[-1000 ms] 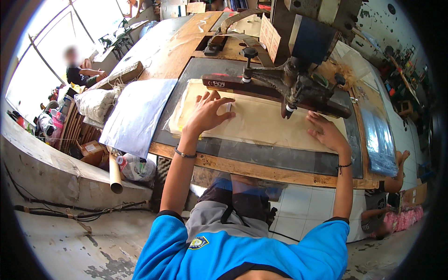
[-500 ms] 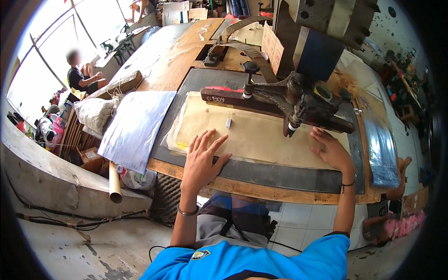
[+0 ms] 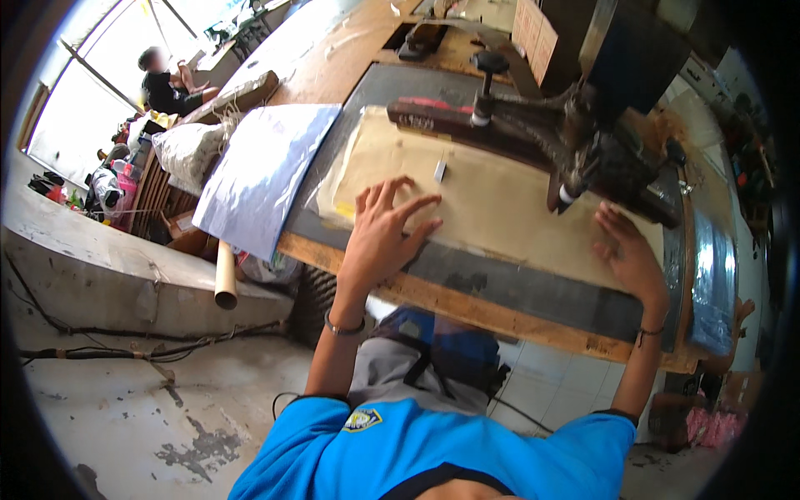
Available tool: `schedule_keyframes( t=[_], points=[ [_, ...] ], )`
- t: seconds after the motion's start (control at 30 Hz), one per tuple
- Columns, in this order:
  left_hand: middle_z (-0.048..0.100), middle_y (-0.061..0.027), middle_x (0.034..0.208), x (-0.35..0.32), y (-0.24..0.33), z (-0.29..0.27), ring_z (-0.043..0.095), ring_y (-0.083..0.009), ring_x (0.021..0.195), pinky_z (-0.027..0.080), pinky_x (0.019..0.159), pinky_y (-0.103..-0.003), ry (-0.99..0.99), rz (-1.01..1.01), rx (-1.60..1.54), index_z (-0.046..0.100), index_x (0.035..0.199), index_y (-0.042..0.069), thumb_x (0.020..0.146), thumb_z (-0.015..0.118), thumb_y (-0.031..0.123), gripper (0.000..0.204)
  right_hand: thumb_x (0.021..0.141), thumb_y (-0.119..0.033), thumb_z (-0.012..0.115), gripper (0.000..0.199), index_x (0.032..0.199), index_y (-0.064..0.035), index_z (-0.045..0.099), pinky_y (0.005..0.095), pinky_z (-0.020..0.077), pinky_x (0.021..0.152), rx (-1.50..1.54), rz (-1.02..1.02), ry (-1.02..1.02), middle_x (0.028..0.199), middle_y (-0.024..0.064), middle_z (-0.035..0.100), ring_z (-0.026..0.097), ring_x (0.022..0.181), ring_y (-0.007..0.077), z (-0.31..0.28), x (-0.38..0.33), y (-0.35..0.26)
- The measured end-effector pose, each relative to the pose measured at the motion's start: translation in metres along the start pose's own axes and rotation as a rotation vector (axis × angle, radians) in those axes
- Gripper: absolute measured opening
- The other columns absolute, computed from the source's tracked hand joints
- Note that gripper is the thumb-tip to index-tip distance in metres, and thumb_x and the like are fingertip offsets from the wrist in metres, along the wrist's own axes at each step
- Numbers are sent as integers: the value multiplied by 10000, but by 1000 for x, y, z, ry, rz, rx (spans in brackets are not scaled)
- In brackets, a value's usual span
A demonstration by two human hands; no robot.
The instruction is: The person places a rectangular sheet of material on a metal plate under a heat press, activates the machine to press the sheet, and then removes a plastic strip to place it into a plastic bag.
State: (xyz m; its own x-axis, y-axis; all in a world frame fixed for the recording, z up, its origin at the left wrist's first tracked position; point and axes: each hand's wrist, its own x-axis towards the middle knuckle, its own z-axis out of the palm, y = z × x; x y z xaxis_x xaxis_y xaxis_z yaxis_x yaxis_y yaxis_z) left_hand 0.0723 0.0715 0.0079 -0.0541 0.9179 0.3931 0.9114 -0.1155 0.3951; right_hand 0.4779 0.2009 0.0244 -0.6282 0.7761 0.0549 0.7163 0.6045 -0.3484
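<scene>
A long tan paper sheet (image 3: 492,208) lies on a dark flat pad (image 3: 467,279) set in the wooden table. Over the sheet's left part is my left hand (image 3: 389,225), its fingers spread and slightly curled, holding nothing. Toward the sheet's right end, my right hand (image 3: 627,250) rests with its fingers outstretched and empty. A small whitish block (image 3: 440,171) sits on the paper just beyond my left fingertips. Along the sheet's far side runs a dark bar (image 3: 442,122), joined to a metal clamp-like frame (image 3: 567,133) with a black knob (image 3: 490,62).
Left of the pad lies a stack of clear plastic sheets (image 3: 267,171), with a wrapped white bundle (image 3: 187,154) behind it. Blue plastic packs (image 3: 712,283) lie at the right edge. A cardboard tube (image 3: 225,279) sticks out below the table. A person (image 3: 171,83) sits far left.
The whole view has shifted and tilted, with the table sitting higher in the picture. Both hands stay over the tan sheet, my left fingers somewhat more curled.
</scene>
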Motion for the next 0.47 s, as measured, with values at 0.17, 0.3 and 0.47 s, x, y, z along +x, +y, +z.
schedule_keyframes(
  t=[0.17,0.3,0.47],
  points=[
    [605,-142,1306,-1,-2,1,532,-311,1270,321,1128,-452,12,19,-67,781,1134,182,960,673,355,269,984,-231,661,454,1406,-78,586,392,373,1189,54,39,2,1543,73,501,462,1422,281,-2,0,-3],
    [595,-130,1356,-4,-6,2,512,-310,1305,319,1152,-443,1,8,-63,780,1148,180,957,677,351,276,994,-238,651,425,1385,-78,605,392,381,1180,38,14,22,1534,71,512,485,1400,283,-4,2,1],
    [589,-153,1345,-12,-8,7,507,-305,1319,314,1141,-470,35,96,-36,763,1168,182,964,658,397,314,1007,-255,635,413,1385,-90,606,401,352,1196,23,44,23,1531,92,514,484,1405,277,-1,5,11]
  ],
)
